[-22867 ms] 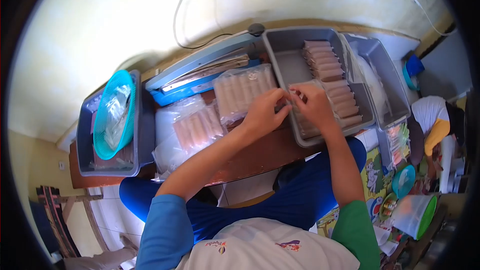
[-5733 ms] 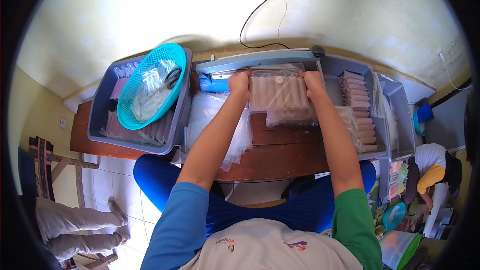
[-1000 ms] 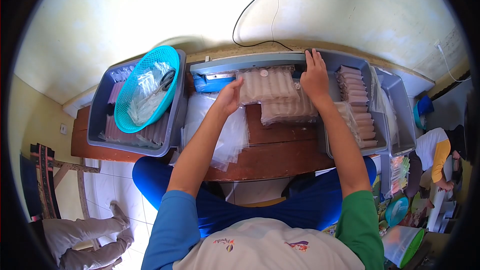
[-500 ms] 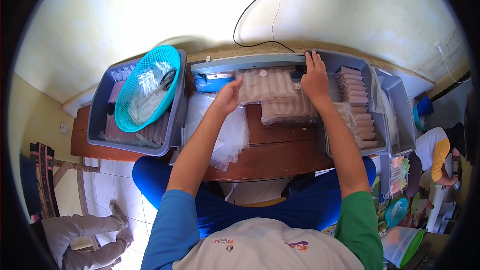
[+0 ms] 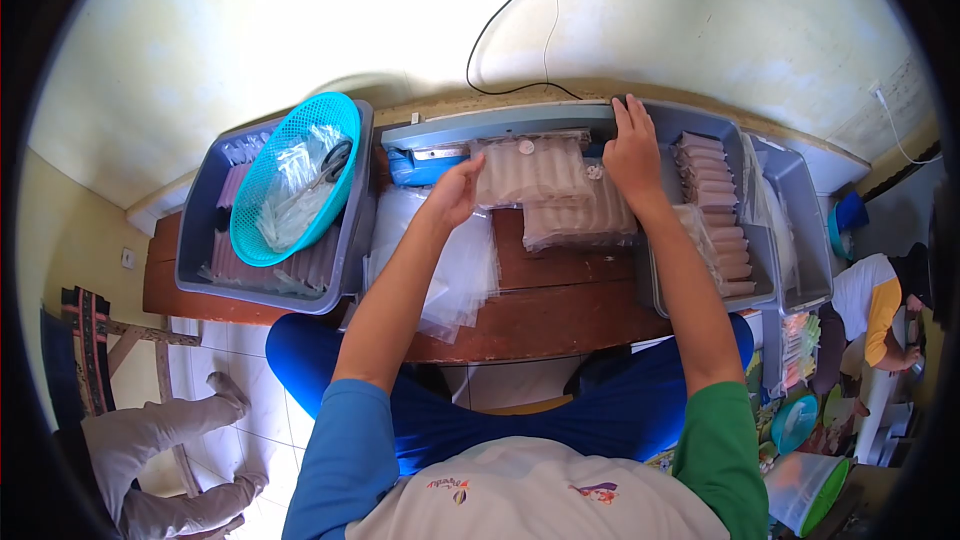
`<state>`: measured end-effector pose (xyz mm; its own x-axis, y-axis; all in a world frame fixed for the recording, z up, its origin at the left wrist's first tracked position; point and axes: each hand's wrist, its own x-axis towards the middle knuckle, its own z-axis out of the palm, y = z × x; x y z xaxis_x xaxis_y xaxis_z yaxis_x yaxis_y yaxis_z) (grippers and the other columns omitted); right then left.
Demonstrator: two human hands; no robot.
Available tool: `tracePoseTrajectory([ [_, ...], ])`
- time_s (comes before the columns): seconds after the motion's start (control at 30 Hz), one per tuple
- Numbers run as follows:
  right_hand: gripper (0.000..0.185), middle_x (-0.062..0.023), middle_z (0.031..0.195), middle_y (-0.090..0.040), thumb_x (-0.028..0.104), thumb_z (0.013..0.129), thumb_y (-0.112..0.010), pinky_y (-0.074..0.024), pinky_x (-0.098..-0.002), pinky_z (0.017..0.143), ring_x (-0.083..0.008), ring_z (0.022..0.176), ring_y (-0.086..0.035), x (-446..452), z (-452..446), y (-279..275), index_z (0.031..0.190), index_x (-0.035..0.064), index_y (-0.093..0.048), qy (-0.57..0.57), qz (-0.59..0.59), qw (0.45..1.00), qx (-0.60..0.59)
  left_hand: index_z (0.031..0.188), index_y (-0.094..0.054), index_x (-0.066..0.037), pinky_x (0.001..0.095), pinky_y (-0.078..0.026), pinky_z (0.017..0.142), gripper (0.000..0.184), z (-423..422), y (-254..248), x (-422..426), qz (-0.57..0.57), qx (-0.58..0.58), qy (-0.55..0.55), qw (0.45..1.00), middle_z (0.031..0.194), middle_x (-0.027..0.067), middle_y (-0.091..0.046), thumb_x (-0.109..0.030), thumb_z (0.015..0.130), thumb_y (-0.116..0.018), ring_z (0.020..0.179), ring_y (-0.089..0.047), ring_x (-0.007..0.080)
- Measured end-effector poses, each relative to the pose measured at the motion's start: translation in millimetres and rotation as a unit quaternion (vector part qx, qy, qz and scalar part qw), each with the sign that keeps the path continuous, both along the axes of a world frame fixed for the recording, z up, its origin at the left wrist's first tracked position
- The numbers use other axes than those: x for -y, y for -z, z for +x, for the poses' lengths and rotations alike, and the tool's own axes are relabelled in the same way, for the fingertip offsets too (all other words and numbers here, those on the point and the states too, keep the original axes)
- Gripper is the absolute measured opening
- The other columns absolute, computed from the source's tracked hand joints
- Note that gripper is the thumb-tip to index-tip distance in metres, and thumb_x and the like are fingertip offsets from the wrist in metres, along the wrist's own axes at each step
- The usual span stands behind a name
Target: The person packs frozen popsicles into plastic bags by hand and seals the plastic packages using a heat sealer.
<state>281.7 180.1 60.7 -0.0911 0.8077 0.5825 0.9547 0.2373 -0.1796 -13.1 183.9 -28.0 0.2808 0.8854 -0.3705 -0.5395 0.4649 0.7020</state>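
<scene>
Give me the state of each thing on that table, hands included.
Upper pack: filled, overlapping the lower pack, seal unclear
Lower pack: filled, partly covered
Grey arm: appears lowered
Left hand: at the upper pack's left edge, grip unclear
Right hand: laid open over the grey arm's end
Clear bags: flat, fanned out
Turquoise basket: tilted
Scissors: in the basket, blades unclear
Left bin: open, holding tubes
Right bin: open, holding tubes
</scene>
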Motion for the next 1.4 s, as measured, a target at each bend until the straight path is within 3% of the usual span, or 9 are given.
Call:
tracePoseTrajectory([
  [0.2,0.056,-0.0251,0.14,-0.046,0.0,0.075,-0.054,-0.0294,-0.0485,0.115,-0.0429,0.132,-0.041,18,-31,-27,0.131,-0.0027,-0.052,-0.04,0.135,0.99,0.002,0.134,-0.047,-0.001,0.0393,-0.038,0.108,0.044,-2,7,-4,0.033,-0.016,0.021,0.999,0.135,0.0098,-0.055,-0.027,0.099,-0.055,0.123,-0.053,0.0242],
  [0.3,0.043,-0.0218,0.132,-0.055,0.0,0.075,-0.057,-0.0383,-0.0465,0.108,-0.0395,0.124,-0.05,23,-54,-34,0.118,-0.0016,-0.06,-0.114,0.178,0.977,0.014,0.134,-0.047,-0.001,0.0385,-0.037,0.108,0.045,0,-6,2,0.034,-0.015,0.019,0.999,0.135,0.0093,-0.054,-0.027,0.099,-0.055,0.125,-0.051,0.0233],
  [0.47,0.014,-0.0152,0.094,-0.07,-0.001,0.079,-0.061,-0.053,-0.0397,0.08,-0.0335,0.088,-0.066,-22,-93,-46,0.091,0.0016,-0.068,-0.233,0.062,0.964,-0.114,0.133,-0.048,0.0,0.0373,-0.037,0.109,0.043,8,-22,11,0.032,-0.035,-0.003,0.999,0.134,0.0092,-0.054,-0.025,0.099,-0.054,0.126,-0.05,0.0217],
  [0.6,0.018,-0.0166,0.094,-0.071,0.001,0.078,-0.06,-0.0536,-0.0406,0.081,-0.0345,0.089,-0.067,-90,-124,-50,0.09,0.005,-0.073,-0.264,-0.077,0.947,-0.166,0.131,-0.049,0.0,0.0366,-0.036,0.109,0.041,5,-19,9,0.03,-0.001,0.021,0.999,0.133,0.0088,-0.055,-0.024,0.098,-0.055,0.124,-0.05,0.0207],
  [0.7,0.021,-0.0159,0.092,-0.072,0.003,0.082,-0.057,-0.0544,-0.0403,0.081,-0.0331,0.086,-0.069,-127,-142,-38,0.09,0.0061,-0.076,-0.287,-0.268,0.913,-0.115,0.131,-0.05,-0.001,0.0368,-0.036,0.109,0.04,5,-27,13,0.028,0.008,0.024,0.999,0.132,0.0085,-0.056,-0.024,0.098,-0.055,0.123,-0.052,0.0207],
  [0.77,0.027,-0.0147,0.098,-0.073,0.007,0.082,-0.056,-0.0545,-0.039,0.083,-0.0309,0.09,-0.07,-142,-154,-35,0.098,0.0109,-0.077,-0.293,-0.332,0.892,0.088,0.13,-0.05,-0.001,0.0369,-0.036,0.109,0.04,8,-32,15,0.025,0.008,0.021,0.999,0.131,0.0082,-0.057,-0.023,0.098,-0.055,0.122,-0.052,0.0208],
  [0.97,0.038,-0.0129,0.109,-0.072,0.004,0.082,-0.055,-0.0532,-0.0393,0.084,-0.0269,0.093,-0.068,-153,-175,-43,0.115,0.0108,-0.072,-0.242,-0.527,0.81,0.08,0.127,-0.053,-0.002,0.0352,-0.038,0.106,0.035,9,-39,21,0.011,0.01,0.002,1.0,0.127,0.0067,-0.059,-0.023,0.098,-0.055,0.121,-0.054,0.0191],
  [1.1,0.044,-0.0118,0.116,-0.07,0.002,0.082,-0.05,-0.0526,-0.0412,0.085,-0.0276,0.096,-0.067,-170,-182,-27,0.12,0.0122,-0.071,-0.235,-0.578,0.776,0.089,0.126,-0.053,-0.002,0.0341,-0.038,0.106,0.034,9,-40,22,0.003,0.009,-0.009,1.0,0.126,0.0062,-0.059,-0.022,0.099,-0.055,0.12,-0.054,0.0178],
  [1.4,0.034,-0.0127,0.105,-0.073,0.006,0.084,-0.052,-0.0533,-0.0392,0.082,-0.0258,0.093,-0.068,-174,-181,-14,0.109,0.01,-0.075,-0.282,-0.508,0.808,0.097,0.128,-0.051,0.001,0.0331,-0.042,0.104,0.033,9,-45,22,-0.006,-0.002,-0.019,1.0,0.126,0.0081,-0.06,-0.017,0.1,-0.053,0.118,-0.056,0.018],
])
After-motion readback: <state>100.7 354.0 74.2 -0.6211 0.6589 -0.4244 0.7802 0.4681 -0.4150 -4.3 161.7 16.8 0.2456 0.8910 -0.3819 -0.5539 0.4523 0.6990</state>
